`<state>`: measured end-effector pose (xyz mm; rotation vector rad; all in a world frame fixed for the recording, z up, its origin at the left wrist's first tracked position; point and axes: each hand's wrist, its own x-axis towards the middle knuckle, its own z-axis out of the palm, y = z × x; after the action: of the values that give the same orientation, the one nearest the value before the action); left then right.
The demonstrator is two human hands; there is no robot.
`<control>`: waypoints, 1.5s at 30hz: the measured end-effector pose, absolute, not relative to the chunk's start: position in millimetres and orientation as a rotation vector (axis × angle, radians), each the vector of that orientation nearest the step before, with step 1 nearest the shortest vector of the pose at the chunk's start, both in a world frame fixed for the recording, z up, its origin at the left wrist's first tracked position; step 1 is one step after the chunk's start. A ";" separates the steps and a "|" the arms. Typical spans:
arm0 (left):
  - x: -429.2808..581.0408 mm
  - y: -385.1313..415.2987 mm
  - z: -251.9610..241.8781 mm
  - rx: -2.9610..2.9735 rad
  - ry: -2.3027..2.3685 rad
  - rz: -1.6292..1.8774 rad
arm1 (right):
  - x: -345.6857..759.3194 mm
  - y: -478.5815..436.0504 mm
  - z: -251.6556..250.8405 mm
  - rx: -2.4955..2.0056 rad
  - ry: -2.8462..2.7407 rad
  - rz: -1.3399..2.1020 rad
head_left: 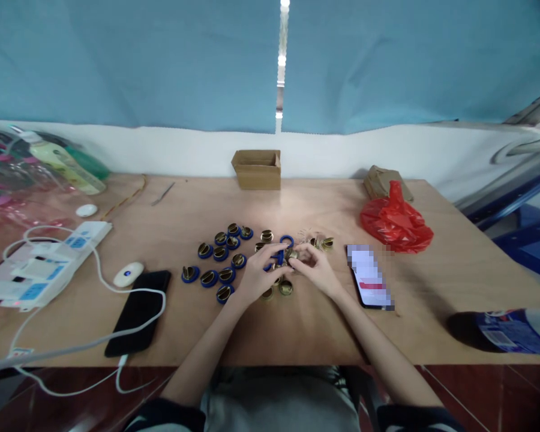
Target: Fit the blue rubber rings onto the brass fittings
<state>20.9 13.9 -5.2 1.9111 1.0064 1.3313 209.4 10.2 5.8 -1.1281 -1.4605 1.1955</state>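
Observation:
Over the middle of the wooden table, my left hand [254,273] pinches a blue ring [280,257] between thumb and fingers. Close beside it, my right hand [319,271] is closed on a small round brass-coloured piece [292,254], partly hidden by the fingertips. Another blue ring [287,240] shows just beyond the fingertips. More brass-coloured pieces lie around and under the hands, including a round one [285,288] in front and one with a raised tab [327,243] to the right. On the left sit several brass pieces set in blue rings [220,252].
An open cardboard box [258,174] stands by the wall. To the right are a lit phone [369,279], a red plastic bag [398,222] and a dark bottle [499,331]. A black phone [139,312], white cables and a power strip [63,264] lie left.

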 end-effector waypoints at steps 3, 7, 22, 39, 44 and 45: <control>18.5 14.5 -4.7 1.806 1.055 1.330 | 212.3 12.3 8.3 -1.105 -1.348 1.207; 14.4 16.4 -1.3 1.767 1.202 1.333 | 219.7 16.2 9.7 -1.042 -1.275 1.208; 15.6 25.4 -11.8 1.555 1.068 1.374 | 249.6 17.2 -3.8 -1.077 -1.719 1.868; 17.6 16.2 -3.6 1.947 1.214 1.430 | 256.0 15.4 6.3 -1.316 -1.956 1.670; 20.1 11.6 0.8 2.087 1.135 1.375 | 251.2 11.3 21.1 -1.218 -1.793 1.553; 21.3 10.1 0.5 2.103 1.113 1.356 | 248.2 10.7 21.5 -1.195 -1.743 1.521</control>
<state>21.3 10.1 0.5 2.1027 1.1133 1.3563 248.2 10.7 21.5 -1.1951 -1.7433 1.5206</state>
